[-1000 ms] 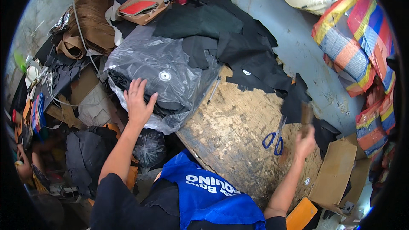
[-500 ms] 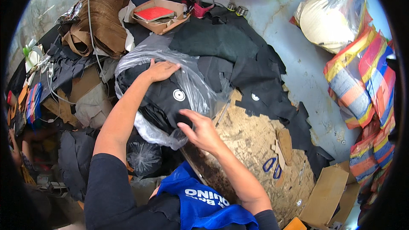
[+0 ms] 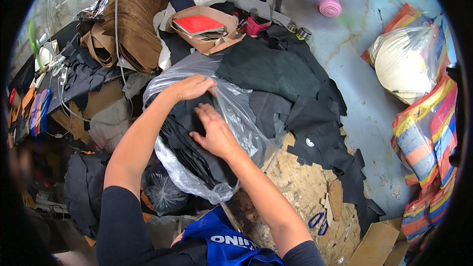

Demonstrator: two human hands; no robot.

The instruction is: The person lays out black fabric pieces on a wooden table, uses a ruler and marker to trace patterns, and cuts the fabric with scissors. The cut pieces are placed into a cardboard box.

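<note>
- Hands have both come onto the clear plastic bag [image 3: 236, 133] of black pieces; a second ago only the left one touched it, while the right was out over the wooden board [image 3: 300, 192] near the blue-handled scissors [image 3: 319, 222].
- Stacks of brown cut pieces [image 3: 135, 24] and dark scraps lie at the far left, untouched across all three pictures.
- Left hand [image 3: 192, 87] now lies at the bag's upper rim, fingers curled over the plastic; it looks like a hold on the film, though how firmly it pinches I cannot tell.
- Bag itself sits in the middle of the heap, between the brown stacks and the spread of black leather sheets [image 3: 290, 83], its lower end bulging toward the person's body.
- Right hand [image 3: 213, 130] has crossed over from the board and lies flat inside the bag's mouth, fingers extended on the black material, closed on nothing.
- That shift suggests the work has turned from the board to the bag's contents: one hand keeps the mouth open, the other is among the pieces.
- Scissors rest on the board at lower right, well apart from both hands.
- Striped woven sack [image 3: 428, 138] stands at the far right.
</note>
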